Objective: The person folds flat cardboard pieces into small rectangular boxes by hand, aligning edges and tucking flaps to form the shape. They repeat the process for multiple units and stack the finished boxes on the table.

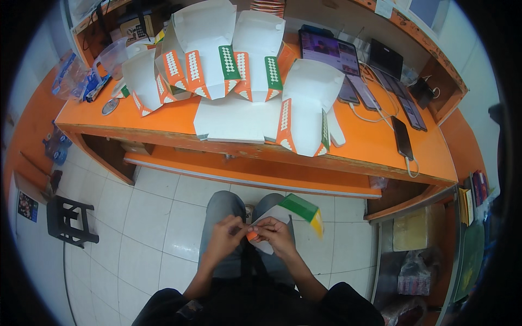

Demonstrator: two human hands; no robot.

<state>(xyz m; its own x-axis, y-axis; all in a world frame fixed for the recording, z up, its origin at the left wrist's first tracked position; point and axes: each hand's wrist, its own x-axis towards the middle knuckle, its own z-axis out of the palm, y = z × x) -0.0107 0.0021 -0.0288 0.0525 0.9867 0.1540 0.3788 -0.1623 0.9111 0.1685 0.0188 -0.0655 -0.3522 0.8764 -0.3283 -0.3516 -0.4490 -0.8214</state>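
Observation:
Over my lap I hold a thin cardboard food box, with green and yellow outer panels and a white inside. Its green side stretches out to the right beyond my right hand. That hand is closed on the box near an orange corner flap, thumb and fingers pinching it. My left hand is closed too, its fingertips at the same corner and touching my right hand's fingers. Both hands hide much of the box's lower part. On the orange desk in front stand several similar boxes, lids raised, with white insides and orange and green sides.
Flat white cardboard lies at the desk's front edge. A tablet, several phones and charging cables occupy its right side. A clear plastic jug stands at the left. A black stool is on the tiled floor; shelves line the right.

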